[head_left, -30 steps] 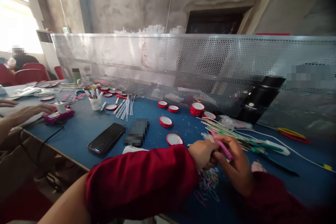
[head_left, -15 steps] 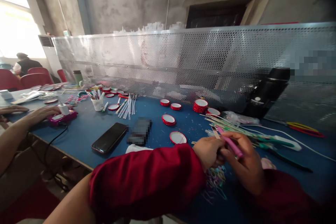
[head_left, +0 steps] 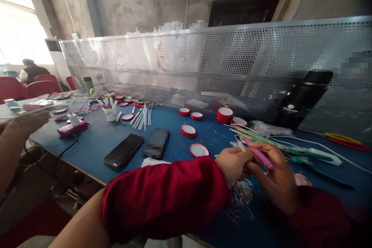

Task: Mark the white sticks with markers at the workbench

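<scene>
My left hand [head_left: 232, 166] is closed, fingers curled, with a thin pale flat stick [head_left: 241, 144] rising from it. My right hand [head_left: 277, 174] grips a pink pen-like tool [head_left: 261, 157], slanted with its upper end beside the stick. The two hands meet at the fingertips, and what lies between them there is hidden. Beneath them a tangle of pastel elastic loops [head_left: 242, 197] spreads over the blue table [head_left: 174, 147]. Close to my left hand lies a red-rimmed round lid [head_left: 199, 150] with a white inside.
Two dark phones [head_left: 124, 150] [head_left: 157, 143] lie left of the lids. Behind them are white glue sticks [head_left: 142, 117] and a cup of pens [head_left: 109, 112]. Green-handled pliers [head_left: 328, 176] and a black bottle [head_left: 305, 99] are at right. A perforated metal screen [head_left: 186, 58] runs along the back. A co-worker's hand [head_left: 31, 122] is at left.
The co-worker's hand has risen from beside the purple power strip and moved left. My view has shifted slightly. My hands keep nearly the same pose, with the stick and pink tool still held.
</scene>
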The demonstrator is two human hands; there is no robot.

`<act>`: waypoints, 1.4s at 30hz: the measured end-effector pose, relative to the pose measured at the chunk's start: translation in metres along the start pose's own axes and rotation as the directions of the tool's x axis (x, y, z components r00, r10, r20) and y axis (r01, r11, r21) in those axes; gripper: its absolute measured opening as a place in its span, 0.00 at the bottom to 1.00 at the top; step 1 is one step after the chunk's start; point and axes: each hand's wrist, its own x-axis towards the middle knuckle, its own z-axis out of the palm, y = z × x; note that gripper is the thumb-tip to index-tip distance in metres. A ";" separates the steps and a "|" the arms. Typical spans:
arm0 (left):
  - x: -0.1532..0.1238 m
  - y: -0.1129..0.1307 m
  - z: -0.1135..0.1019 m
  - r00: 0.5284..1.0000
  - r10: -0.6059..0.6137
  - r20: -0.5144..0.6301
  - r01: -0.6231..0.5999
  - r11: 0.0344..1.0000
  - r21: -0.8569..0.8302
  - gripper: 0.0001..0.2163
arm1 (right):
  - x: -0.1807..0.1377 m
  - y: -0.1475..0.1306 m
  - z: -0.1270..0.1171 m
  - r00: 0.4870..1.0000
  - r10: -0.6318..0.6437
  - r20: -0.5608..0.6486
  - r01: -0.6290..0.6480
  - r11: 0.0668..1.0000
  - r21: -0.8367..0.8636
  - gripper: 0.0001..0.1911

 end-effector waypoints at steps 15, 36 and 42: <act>-0.003 0.003 0.000 1.000 0.010 0.004 -0.010 1.000 -0.011 0.02 | -0.002 -0.002 -0.001 0.999 0.023 0.039 -0.025 0.997 0.067 0.23; 0.001 -0.001 0.001 0.998 0.064 -0.003 -0.064 0.998 -0.001 0.01 | 0.000 0.001 -0.001 0.999 -0.006 -0.044 0.012 0.992 0.129 0.21; 0.001 -0.007 -0.004 0.999 0.031 -0.006 -0.030 0.990 0.139 0.06 | 0.004 -0.017 -0.010 0.985 0.055 -0.162 -0.020 0.978 0.210 0.12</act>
